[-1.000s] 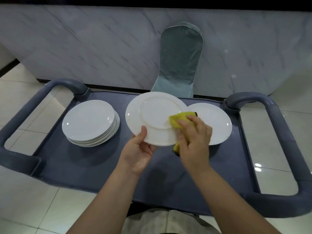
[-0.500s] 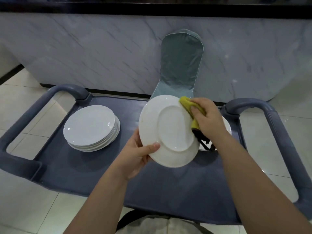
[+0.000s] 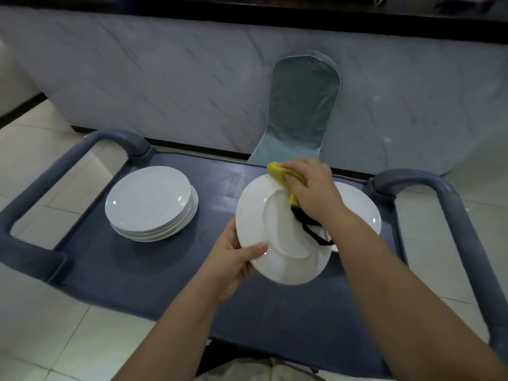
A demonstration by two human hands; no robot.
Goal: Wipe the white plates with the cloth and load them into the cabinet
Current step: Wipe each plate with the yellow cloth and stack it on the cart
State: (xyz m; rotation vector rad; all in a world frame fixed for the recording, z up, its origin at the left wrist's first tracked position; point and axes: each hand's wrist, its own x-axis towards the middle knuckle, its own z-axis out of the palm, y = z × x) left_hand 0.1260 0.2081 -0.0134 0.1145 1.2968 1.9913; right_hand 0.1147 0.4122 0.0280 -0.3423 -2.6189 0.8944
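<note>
Partly hidden beneath right hand (image 3: pixel 310 191) — cloth (image 3: pixel 275 171), plate (image 3: pixel 275 259).

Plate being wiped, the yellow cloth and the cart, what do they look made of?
The plate looks like glazed white ceramic: glossy, with a raised foot ring. The yellow cloth seems soft fabric, bunching under the right hand. The cart looks like matte grey-blue moulded plastic, judging by its rounded handles.

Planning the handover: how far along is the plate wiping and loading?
Done: perhaps the lone plate at the right of the cart; whether it was wiped cannot be told. In hand: the left hand grips the held plate, the right hand presses the yellow cloth on its far rim. Left: the stack and all loading; no cabinet is in view.
</note>
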